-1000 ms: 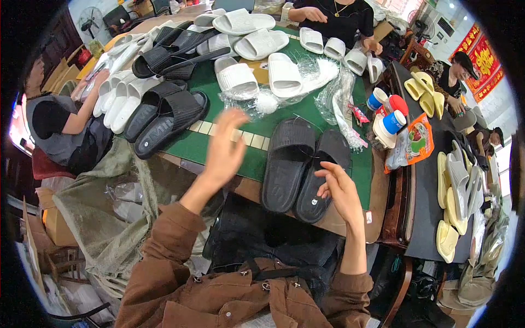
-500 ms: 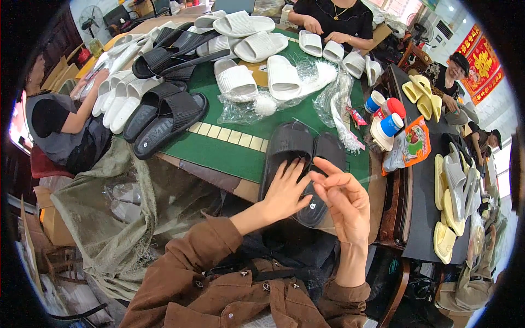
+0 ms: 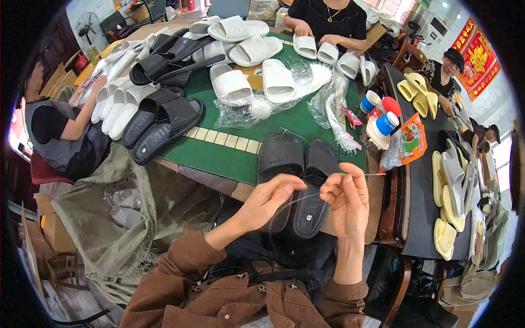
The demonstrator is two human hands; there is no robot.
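A pair of black slide sandals point(image 3: 306, 210) lies in front of me at the table's near edge, toes away from me, with a thin tie across the straps. Over them my right hand point(image 3: 347, 199) pinches a thin clear strand point(image 3: 311, 195) between thumb and fingertips. One end sticks out to the right of that hand; the other runs left, toward my left hand point(image 3: 268, 203). My left hand hovers above the left sandal, its fingers curled together and pointing right. Whether the strand is between its fingers is hidden.
Black slides point(image 3: 164, 123) and white slides point(image 3: 229, 85) cover the green table mat point(image 3: 186, 158). White strands point(image 3: 333, 112), cups point(image 3: 387, 124) and an orange bag point(image 3: 407, 142) lie right. Co-workers sit left, opposite and right. Yellow slides point(image 3: 444, 239) lie on the dark side table.
My left hand has lifted off the left sandal, and its spread fingers have drawn together. My right hand keeps its pinch, and the strand now stretches toward the left hand.
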